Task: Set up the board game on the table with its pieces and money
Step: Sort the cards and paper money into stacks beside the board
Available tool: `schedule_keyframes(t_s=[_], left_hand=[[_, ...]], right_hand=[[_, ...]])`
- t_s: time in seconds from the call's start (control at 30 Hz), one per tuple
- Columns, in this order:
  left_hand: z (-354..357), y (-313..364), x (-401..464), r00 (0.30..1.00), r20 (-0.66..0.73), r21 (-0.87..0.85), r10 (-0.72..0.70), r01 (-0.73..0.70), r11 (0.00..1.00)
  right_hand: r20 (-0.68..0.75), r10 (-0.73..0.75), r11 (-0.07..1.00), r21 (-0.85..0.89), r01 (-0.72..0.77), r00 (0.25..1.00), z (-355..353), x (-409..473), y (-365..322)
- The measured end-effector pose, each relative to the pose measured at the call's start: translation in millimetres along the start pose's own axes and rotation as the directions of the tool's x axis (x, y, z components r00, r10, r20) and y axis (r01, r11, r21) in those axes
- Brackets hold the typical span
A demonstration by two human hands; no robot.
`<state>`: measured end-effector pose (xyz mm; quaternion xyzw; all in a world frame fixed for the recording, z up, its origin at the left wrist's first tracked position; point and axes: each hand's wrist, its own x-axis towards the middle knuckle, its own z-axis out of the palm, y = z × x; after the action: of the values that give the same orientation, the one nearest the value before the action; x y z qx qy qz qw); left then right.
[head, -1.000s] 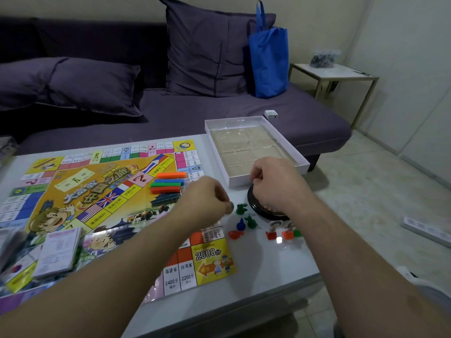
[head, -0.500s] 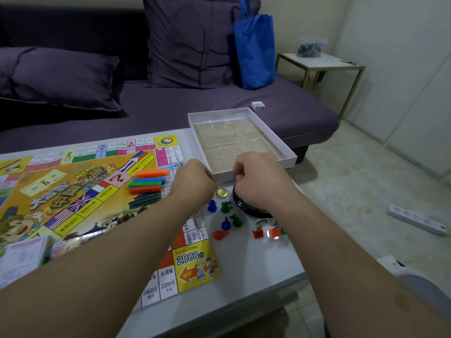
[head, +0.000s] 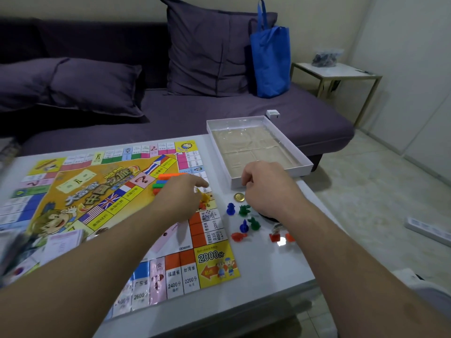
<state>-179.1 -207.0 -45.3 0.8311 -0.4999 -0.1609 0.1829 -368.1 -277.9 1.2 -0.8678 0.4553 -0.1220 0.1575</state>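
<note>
So: left hand [head: 181, 198] is over the right edge of the board [head: 73, 206], index finger stretched out, other fingers curled loosely. Yellow and orange pieces [head: 204, 200] sit right at its fingertips; can't tell if it pinches one or only touches. A die [head: 207, 214] lies on the board just below that hand, and coloured bars [head: 162, 182] are stacked just behind its knuckles.

Right hand [head: 264, 189] is curled, knuckles up, over a black dish [head: 268, 217] that is mostly hidden under the wrist. Can't tell whether it holds anything.

Between the hands, on the table [head: 256, 276]: gold coin [head: 239, 197] just left of the right hand's fingers, blue piece [head: 230, 209] and green piece [head: 244, 210] just under them. More blue, green and red pieces [head: 246, 228] lie nearer the wrist, with two red-based pawns [head: 280, 236] right of those.

Box tray [head: 258, 152] sits just beyond the right hand. Card stack [head: 64, 241] is on the board, left of the left forearm.
</note>
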Motion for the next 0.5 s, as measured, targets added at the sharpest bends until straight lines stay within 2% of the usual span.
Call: schedule_keyframes(t_s=[0.07, 0.17, 0.5], left_hand=[[4.4, 1.6, -0.3, 0.998, 0.051, 0.082, 0.038, -0.042, 0.996], [6.2, 3.6, 0.6, 0.997, 0.058, 0.124, 0.055, -0.062, 0.990], [8.2, -3.2, -1.0, 0.995, -0.092, -0.023, 0.046, -0.048, 0.999]], right_hand=[[0.010, -0.004, 1.000, 0.003, 0.004, 1.000, 1.3, 0.1, -2.3], [0.020, -0.017, 1.000, 0.006, 0.017, 1.000, 4.3, 1.5, -4.7], [0.060, -0.041, 0.999, 0.003, 0.041, 0.997, 9.9, 4.0, -8.7]])
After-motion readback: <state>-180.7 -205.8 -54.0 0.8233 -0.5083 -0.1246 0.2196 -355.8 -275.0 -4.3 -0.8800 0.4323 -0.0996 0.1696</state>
